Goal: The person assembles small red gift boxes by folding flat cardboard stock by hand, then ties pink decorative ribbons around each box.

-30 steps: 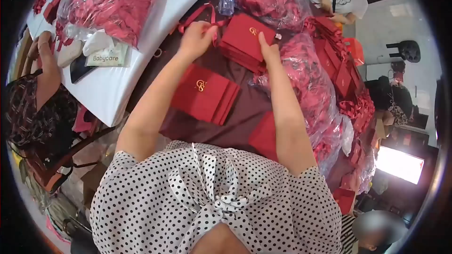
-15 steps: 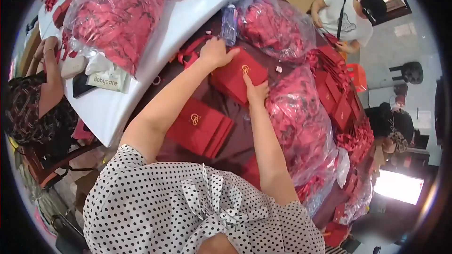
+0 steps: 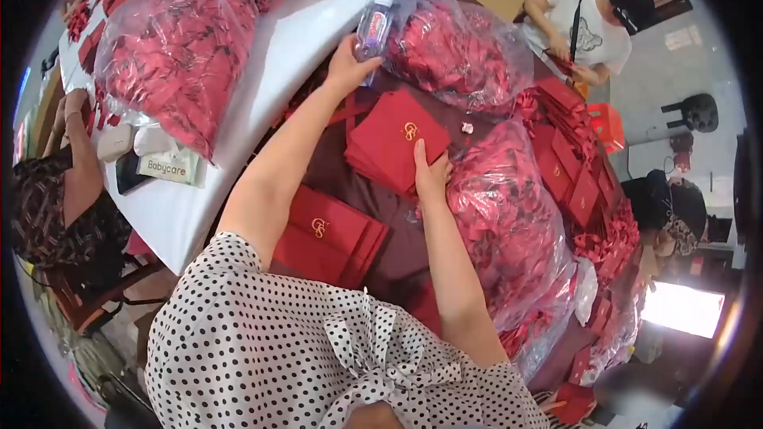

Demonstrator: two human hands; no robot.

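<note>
The red stack (image 3: 381, 147) lay on the dark cloth (image 3: 404, 242). The left hand (image 3: 354, 68) had just moved off the stack's far edge to the bottle (image 3: 372, 30) beyond it, fingers half closed round the lower end. That seemingly left steadying to the right hand (image 3: 431, 177): thumb on the stack's top, fingers bent at its right side, their grip impossible to tell.

We grip clear bottle (image 3: 373, 28) low with left hand (image 3: 350, 65); right hand (image 3: 431, 177) holds edge of red stack (image 3: 389, 143), thumb (image 3: 420, 152) on top by gold monogram (image 3: 410, 131). Second red stack (image 3: 330, 242) lies nearer us; plastic bag (image 3: 509, 222) of red pieces beside right hand.
</note>
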